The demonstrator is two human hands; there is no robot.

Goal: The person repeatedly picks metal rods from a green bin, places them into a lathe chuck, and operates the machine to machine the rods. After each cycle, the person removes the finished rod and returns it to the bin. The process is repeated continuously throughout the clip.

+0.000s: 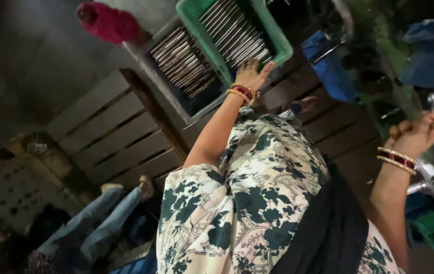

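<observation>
Reaching far forward, the person's left hand (251, 74) rests on the near rim of a green plastic crate (280, 45), fingers spread and flat, nothing gripped; thumb sticks out to the right. Crate holds a row of metal rods (234, 30) lying side by side. Just left of it sits a grey crate (152, 57) with more metal rods (184, 63) packed the same way; the two crates touch or nearly touch along one side. Both sit on a dark wooden pallet (323, 122).

Right hand (419, 133) is raised at the right side of the view, fingers curled closed around a thin metal piece (433, 100) that pokes up out of the fist with a rounded shiny end; its lower part is hidden in the hand. Red and gold bangles (397, 158) on that wrist, same kind on the left wrist. A shiny metal part (427, 180) shows just behind the right forearm, too blurred to tell what it is.

Person wears a cream garment with dark floral print (250, 203) and a black scarf (328, 233) hanging over it.

Far left: a lighter wooden pallet (110, 132), and a red cloth bundle (107, 23) beyond the grey crate. Near left, another person's legs in blue jeans (92, 223) are stretched out. A blue object (328, 66) lies right of the green crate.
</observation>
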